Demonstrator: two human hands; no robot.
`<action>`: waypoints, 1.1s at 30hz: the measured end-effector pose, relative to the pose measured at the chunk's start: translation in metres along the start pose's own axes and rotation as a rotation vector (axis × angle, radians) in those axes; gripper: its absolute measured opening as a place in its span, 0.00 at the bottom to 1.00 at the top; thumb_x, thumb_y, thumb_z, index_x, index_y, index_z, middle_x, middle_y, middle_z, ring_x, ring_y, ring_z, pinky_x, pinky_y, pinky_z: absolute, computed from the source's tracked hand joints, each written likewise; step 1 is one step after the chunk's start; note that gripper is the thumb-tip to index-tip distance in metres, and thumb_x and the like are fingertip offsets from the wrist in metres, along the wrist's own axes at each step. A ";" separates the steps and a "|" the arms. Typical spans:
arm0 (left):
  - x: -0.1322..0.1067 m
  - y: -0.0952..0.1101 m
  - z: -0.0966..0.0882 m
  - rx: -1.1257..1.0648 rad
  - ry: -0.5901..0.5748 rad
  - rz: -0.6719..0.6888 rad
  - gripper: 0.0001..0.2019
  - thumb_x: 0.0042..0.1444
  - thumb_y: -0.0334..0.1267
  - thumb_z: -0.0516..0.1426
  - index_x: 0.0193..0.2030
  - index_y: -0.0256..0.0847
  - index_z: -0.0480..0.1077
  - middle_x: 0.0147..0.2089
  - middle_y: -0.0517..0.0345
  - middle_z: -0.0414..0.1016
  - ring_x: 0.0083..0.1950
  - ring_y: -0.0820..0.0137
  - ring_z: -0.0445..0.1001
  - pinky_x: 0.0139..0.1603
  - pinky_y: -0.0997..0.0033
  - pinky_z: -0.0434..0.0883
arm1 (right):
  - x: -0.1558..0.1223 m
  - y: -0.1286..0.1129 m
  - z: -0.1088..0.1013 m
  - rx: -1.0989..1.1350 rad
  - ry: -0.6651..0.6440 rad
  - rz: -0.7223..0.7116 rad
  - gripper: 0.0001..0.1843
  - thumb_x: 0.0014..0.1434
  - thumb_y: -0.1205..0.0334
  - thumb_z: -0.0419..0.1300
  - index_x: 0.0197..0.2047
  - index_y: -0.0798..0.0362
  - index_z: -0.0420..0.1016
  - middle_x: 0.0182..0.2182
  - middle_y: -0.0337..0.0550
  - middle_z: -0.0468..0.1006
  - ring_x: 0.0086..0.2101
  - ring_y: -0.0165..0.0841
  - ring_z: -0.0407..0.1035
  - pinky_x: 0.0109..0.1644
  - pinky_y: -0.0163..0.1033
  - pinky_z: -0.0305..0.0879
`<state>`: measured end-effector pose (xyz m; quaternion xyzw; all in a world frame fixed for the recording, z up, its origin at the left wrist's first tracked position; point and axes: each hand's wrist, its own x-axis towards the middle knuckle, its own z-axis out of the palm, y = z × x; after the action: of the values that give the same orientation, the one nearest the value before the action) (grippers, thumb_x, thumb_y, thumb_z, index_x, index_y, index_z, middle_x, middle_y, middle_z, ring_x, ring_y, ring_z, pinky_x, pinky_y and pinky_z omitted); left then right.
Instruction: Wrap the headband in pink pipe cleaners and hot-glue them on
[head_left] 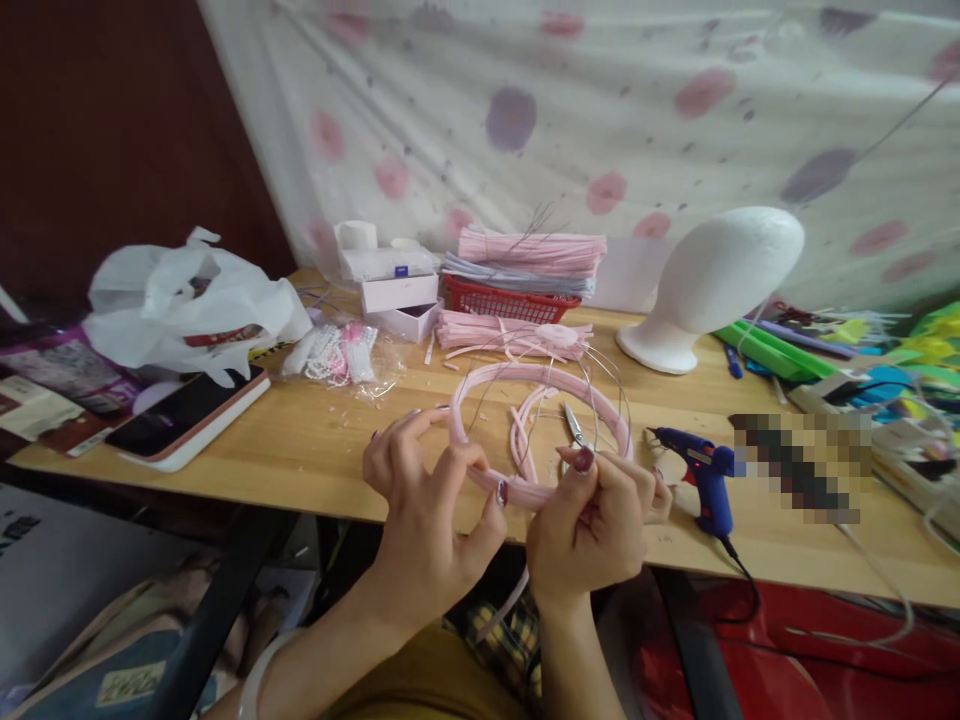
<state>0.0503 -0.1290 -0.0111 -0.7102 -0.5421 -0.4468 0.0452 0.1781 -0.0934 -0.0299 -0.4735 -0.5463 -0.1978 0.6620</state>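
A round hoop wrapped in pink fuzzy strip point(541, 374) is held up over the near edge of the table, with thin wires arching above it to a pink patch point(559, 337). My left hand point(431, 495) pinches the hoop's near-left side between thumb and fingers. At the near-right side, my right hand point(592, 525) is closed around the hoop, its thumb by a wire. A pink strip end point(504, 607) hangs below, between my hands. Scissors point(573, 424) and more pink strip point(519, 450) show through the hoop, partly hidden.
To the right lie a blue glue gun point(705, 470) and a white foam head point(720, 285). Pink stems in bundles point(517, 335) and a red basket point(510, 300) are behind. Leftward are beads in a bag point(341, 355), a phone point(187, 410) and a white plastic bag point(187, 290).
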 end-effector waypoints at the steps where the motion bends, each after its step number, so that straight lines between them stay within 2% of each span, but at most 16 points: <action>1: 0.000 0.000 0.001 0.003 0.006 -0.003 0.10 0.54 0.35 0.58 0.43 0.46 0.64 0.58 0.46 0.57 0.63 0.50 0.57 0.62 0.42 0.52 | 0.000 0.000 0.000 0.005 0.003 -0.001 0.06 0.64 0.69 0.58 0.35 0.52 0.73 0.26 0.37 0.75 0.31 0.32 0.68 0.46 0.44 0.60; 4: -0.001 -0.001 0.002 0.011 0.028 0.004 0.10 0.54 0.35 0.58 0.43 0.45 0.64 0.58 0.46 0.57 0.62 0.50 0.58 0.61 0.42 0.52 | 0.000 0.001 0.001 0.008 0.007 -0.004 0.06 0.64 0.69 0.58 0.34 0.52 0.73 0.25 0.36 0.74 0.31 0.31 0.68 0.44 0.42 0.60; 9: 0.000 -0.001 0.004 0.020 0.030 0.010 0.13 0.54 0.38 0.60 0.45 0.47 0.63 0.58 0.46 0.57 0.62 0.48 0.58 0.60 0.40 0.54 | 0.002 0.002 0.001 -0.007 -0.013 -0.013 0.07 0.64 0.69 0.57 0.33 0.52 0.72 0.24 0.35 0.74 0.30 0.31 0.69 0.51 0.48 0.58; 12: 0.000 -0.002 0.003 0.008 0.019 0.012 0.15 0.52 0.39 0.61 0.45 0.47 0.62 0.58 0.46 0.57 0.62 0.48 0.58 0.60 0.41 0.54 | 0.003 0.003 0.002 -0.010 -0.027 -0.001 0.08 0.64 0.69 0.57 0.33 0.52 0.72 0.24 0.35 0.74 0.31 0.31 0.69 0.51 0.48 0.58; 20: 0.000 -0.003 0.000 -0.021 0.013 0.005 0.09 0.56 0.35 0.56 0.44 0.45 0.64 0.58 0.46 0.59 0.63 0.51 0.59 0.62 0.43 0.52 | 0.001 0.002 0.003 -0.011 -0.020 -0.014 0.08 0.65 0.68 0.57 0.33 0.51 0.72 0.24 0.35 0.74 0.30 0.32 0.69 0.52 0.49 0.59; 25: -0.003 -0.005 -0.001 -0.048 0.021 0.032 0.12 0.57 0.34 0.55 0.48 0.46 0.64 0.58 0.46 0.60 0.62 0.51 0.60 0.61 0.41 0.54 | 0.001 0.001 0.001 -0.021 0.000 -0.049 0.07 0.64 0.69 0.56 0.34 0.51 0.73 0.24 0.34 0.74 0.29 0.31 0.69 0.56 0.53 0.56; 27: -0.007 -0.008 -0.001 -0.059 0.090 0.078 0.16 0.57 0.34 0.55 0.52 0.45 0.64 0.58 0.45 0.61 0.62 0.51 0.61 0.60 0.41 0.56 | 0.002 0.002 0.000 -0.006 0.007 -0.075 0.07 0.63 0.69 0.56 0.35 0.52 0.73 0.24 0.34 0.74 0.30 0.31 0.70 0.58 0.55 0.55; 29: -0.010 -0.014 -0.001 -0.081 0.212 0.108 0.18 0.56 0.34 0.55 0.55 0.45 0.64 0.56 0.45 0.64 0.60 0.51 0.63 0.60 0.41 0.58 | 0.005 0.002 -0.003 0.003 0.007 -0.104 0.07 0.63 0.69 0.57 0.34 0.52 0.74 0.24 0.34 0.73 0.29 0.30 0.70 0.60 0.55 0.54; 31: -0.012 -0.024 -0.001 -0.111 0.350 0.081 0.15 0.57 0.33 0.55 0.52 0.45 0.65 0.51 0.49 0.68 0.57 0.54 0.66 0.59 0.43 0.61 | 0.008 0.002 -0.007 -0.005 -0.012 -0.130 0.07 0.62 0.69 0.57 0.35 0.51 0.74 0.24 0.34 0.73 0.29 0.30 0.71 0.59 0.53 0.56; 33: -0.011 -0.036 0.001 -0.150 0.443 -0.011 0.09 0.59 0.33 0.54 0.47 0.46 0.67 0.47 0.51 0.69 0.54 0.57 0.68 0.58 0.45 0.64 | 0.013 0.001 -0.012 -0.011 -0.056 -0.167 0.07 0.63 0.69 0.57 0.35 0.50 0.74 0.25 0.35 0.74 0.29 0.31 0.71 0.57 0.51 0.58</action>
<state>0.0216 -0.1222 -0.0340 -0.5932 -0.4882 -0.6310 0.1075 0.1899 -0.0999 -0.0176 -0.4354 -0.6012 -0.2420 0.6248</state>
